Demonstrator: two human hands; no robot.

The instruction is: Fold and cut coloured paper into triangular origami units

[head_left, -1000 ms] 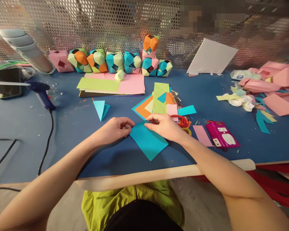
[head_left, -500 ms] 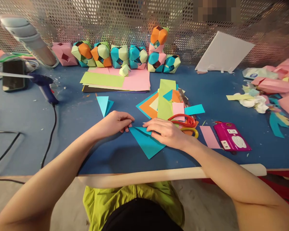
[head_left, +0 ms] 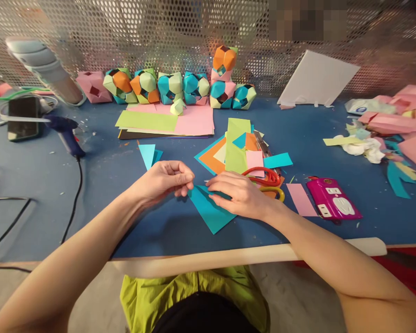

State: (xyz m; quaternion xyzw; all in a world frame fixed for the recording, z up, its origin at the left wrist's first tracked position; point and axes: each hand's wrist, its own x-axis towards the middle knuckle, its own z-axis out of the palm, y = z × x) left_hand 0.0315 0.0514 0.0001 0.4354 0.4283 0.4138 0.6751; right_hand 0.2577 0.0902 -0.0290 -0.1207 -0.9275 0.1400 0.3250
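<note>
A blue sheet of paper [head_left: 211, 213] lies on the table in front of me, one corner pointing toward my body and a fold along its far side. My left hand [head_left: 168, 181] is closed in a pinch at the sheet's left corner, raised a little off the table. My right hand [head_left: 237, 192] rests over the far right part of the sheet, fingers stretched out and lying on it, hiding that part. Beyond my left wrist lies a folded light-blue paper piece [head_left: 148, 155]. Scissors with a red handle [head_left: 268, 175] lie just past my right hand.
Folded paper balls [head_left: 169, 88] line the mesh panel at the back. Stacked paper [head_left: 197, 122] lies before them. A glue gun [head_left: 67, 136] with its cord is at left. At right are a magenta power socket [head_left: 334, 199] and paper scraps [head_left: 384, 122]. A cardboard tube [head_left: 208, 259] edges the table.
My left hand has turned and lifted slightly at the blue paper's left corner, its fingers now pinched together. My right hand stays on the sheet. The whole view has shifted slightly.
</note>
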